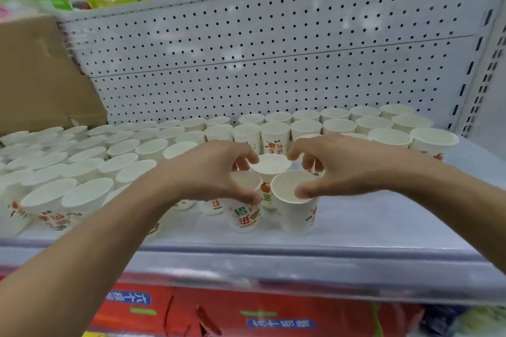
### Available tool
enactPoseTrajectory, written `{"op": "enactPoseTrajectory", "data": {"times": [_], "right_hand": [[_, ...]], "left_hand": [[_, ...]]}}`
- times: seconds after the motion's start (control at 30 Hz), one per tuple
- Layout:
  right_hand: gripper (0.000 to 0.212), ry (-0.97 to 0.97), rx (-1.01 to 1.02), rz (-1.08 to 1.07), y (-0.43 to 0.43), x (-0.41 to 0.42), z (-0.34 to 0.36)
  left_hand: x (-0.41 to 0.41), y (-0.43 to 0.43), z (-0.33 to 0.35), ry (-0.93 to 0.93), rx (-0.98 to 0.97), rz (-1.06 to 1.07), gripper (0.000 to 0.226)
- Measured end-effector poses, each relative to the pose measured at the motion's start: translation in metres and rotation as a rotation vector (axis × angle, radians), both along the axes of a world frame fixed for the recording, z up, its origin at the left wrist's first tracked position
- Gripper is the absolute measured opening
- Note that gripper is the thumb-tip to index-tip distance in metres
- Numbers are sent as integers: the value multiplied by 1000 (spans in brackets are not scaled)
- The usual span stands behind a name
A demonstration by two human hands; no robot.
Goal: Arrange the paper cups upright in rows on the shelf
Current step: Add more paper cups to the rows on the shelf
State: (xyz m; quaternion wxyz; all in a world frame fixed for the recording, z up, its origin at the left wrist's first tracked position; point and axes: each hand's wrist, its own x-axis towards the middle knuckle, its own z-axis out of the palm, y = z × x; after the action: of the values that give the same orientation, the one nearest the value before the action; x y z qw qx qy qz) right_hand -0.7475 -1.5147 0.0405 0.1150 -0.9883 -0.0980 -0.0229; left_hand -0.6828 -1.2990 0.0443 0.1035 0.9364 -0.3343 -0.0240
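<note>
Cups (297, 216) up front: three; left hand (210, 172), right hand (347, 169) pinch two.

Both bare forearms are stretched forward and angled inward, the left hand (216, 172) being curled palm-down round the rim of one paper cup (243, 216) and the right hand (345, 167) round the neighbouring paper cup (295, 219).

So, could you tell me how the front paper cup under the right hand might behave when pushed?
Empty and thin-walled, the paper cup is probably very light and would likely slide on the smooth shelf. Narrower at the base than the rim, it may tip easily.
</note>
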Motion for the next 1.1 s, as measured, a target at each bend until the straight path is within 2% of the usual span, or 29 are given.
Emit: {"op": "enactPoseTrajectory", "data": {"times": [0.1, 0.23, 0.33, 0.43, 0.53, 0.63, 0.77, 0.93, 1.03, 1.1], "right_hand": [[36, -27, 35, -83, 2, -3, -3], [15, -38, 95, -173, 6, -4, -11], [19, -34, 122, -240, 3, -2, -10], [23, -19, 62, -280, -6, -4, -1], [20, 53, -38, -276, -11, -4, 5], [13, 74, -90, -280, -11, 4, 13], [29, -49, -42, -176, 10, 23, 27], [75, 98, -231, -9, 46, 59, 22], [72, 98, -325, -2, 52, 77, 18], [67, 137, -281, 12, 53, 82, 23]], "left_hand": [[15, 3, 0, -57, 69, -62, 68], [35, 7, -4, -78, 44, -110, 68], [47, 11, -7, -67, 27, -129, 68], [53, 22, -5, 6, 19, -136, 74], [52, 38, 4, 128, 18, -164, 84], [50, 44, 8, 160, 49, -195, 81], [49, 38, 10, 104, 87, -190, 72], [57, 18, 0, -189, 168, -179, 72], [69, 11, -6, -310, 196, -153, 73], [78, 8, -8, -335, 202, -120, 72]]}}
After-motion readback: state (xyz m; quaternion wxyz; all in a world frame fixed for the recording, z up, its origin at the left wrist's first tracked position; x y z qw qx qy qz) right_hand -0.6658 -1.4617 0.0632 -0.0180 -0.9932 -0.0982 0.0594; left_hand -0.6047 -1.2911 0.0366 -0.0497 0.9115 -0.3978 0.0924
